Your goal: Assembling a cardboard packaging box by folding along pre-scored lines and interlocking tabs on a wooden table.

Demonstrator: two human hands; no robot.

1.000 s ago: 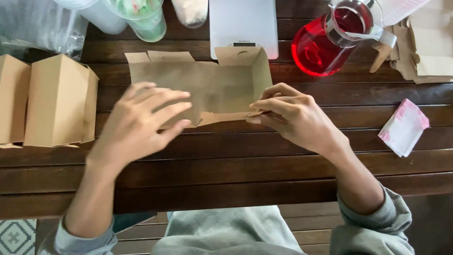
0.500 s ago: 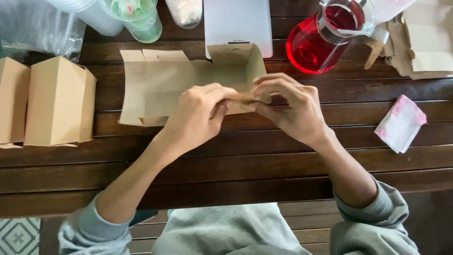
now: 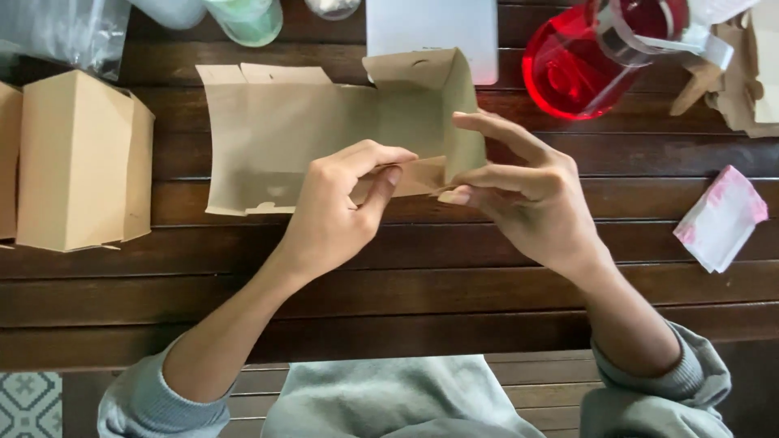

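Both hands are on a flat kraft cardboard box blank [image 3: 284, 138] lying on a dark wooden slat table [image 3: 454, 276]. The left hand [image 3: 337, 207] pinches a small flap at the blank's lower right edge, thumb against it, while the right hand [image 3: 527, 191] holds the raised end panel upright with fingers spread. Two folded boxes [image 3: 77, 158] of the same cardboard (already closed up) sit at the left. Behind the blank there's a white tray [image 3: 430, 28], a jug of red liquid [image 3: 580, 61] and a pale green cup [image 3: 243, 18]. A pink-edged white packet [image 3: 720, 217] lies off to the right.
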